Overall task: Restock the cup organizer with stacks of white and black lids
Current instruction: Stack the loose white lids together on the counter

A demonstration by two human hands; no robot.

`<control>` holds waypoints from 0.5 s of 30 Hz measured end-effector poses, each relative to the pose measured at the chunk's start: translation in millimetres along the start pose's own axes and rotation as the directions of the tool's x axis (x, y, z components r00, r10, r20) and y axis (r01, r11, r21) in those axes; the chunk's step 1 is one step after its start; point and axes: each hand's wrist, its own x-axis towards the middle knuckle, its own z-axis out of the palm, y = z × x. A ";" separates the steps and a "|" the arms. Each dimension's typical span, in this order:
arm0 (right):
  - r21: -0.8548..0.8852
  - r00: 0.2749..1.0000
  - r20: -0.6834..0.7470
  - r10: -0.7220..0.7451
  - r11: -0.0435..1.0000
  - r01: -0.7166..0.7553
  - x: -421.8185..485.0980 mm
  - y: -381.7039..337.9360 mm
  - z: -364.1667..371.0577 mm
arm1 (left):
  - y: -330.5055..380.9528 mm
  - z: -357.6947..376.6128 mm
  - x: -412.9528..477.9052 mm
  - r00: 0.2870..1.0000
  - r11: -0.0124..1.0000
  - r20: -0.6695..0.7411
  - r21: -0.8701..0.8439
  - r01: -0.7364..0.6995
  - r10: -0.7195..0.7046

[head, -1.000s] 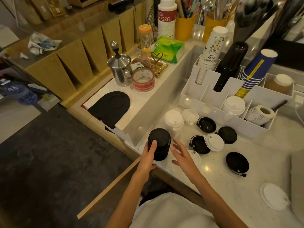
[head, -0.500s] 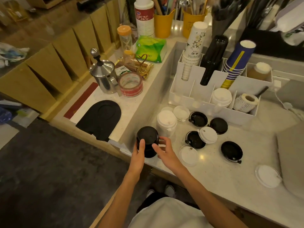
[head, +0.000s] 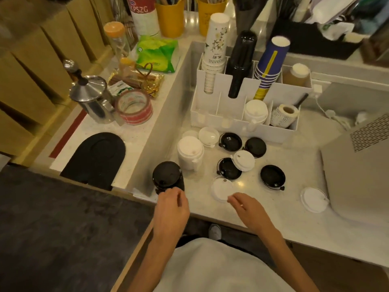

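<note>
Pale counter, scattered lids, dark floor.

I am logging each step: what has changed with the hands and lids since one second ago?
The left hand slid down from the side of the black lid stack to its base, fingers curled. The right hand left the stack and moved right to the flat white lid; grip unclear. Stack, loose lids and organizer stayed put.

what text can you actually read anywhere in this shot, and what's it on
"KPSZG": red label of the white plastic bottle.
"JASMINE", upside down: white floral paper cup stack.
Too blurred to read: print on the red-and-white tape roll, the green packet and the white label roll.
</note>
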 end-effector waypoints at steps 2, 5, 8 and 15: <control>-0.078 0.999 -0.005 0.047 0.996 -0.048 -4.9 26.3 -16.6 | 11.6 19.0 5.0 0.994 1.000 0.108 -0.009 -0.022 0.023; -0.100 0.995 -0.022 0.094 0.990 -0.096 -7.1 58.8 -40.2 | 29.9 49.6 9.9 0.970 1.000 0.244 -0.006 -0.009 0.010; -0.116 0.992 -0.067 0.105 0.987 -0.113 5.7 78.9 -61.5 | 44.7 72.1 21.7 0.965 0.995 0.260 -0.084 0.049 -0.026; -0.017 0.998 -0.056 0.003 1.000 -0.004 56.3 43.2 -91.4 | 47.1 74.7 46.6 0.907 0.728 0.286 -0.542 0.419 -0.309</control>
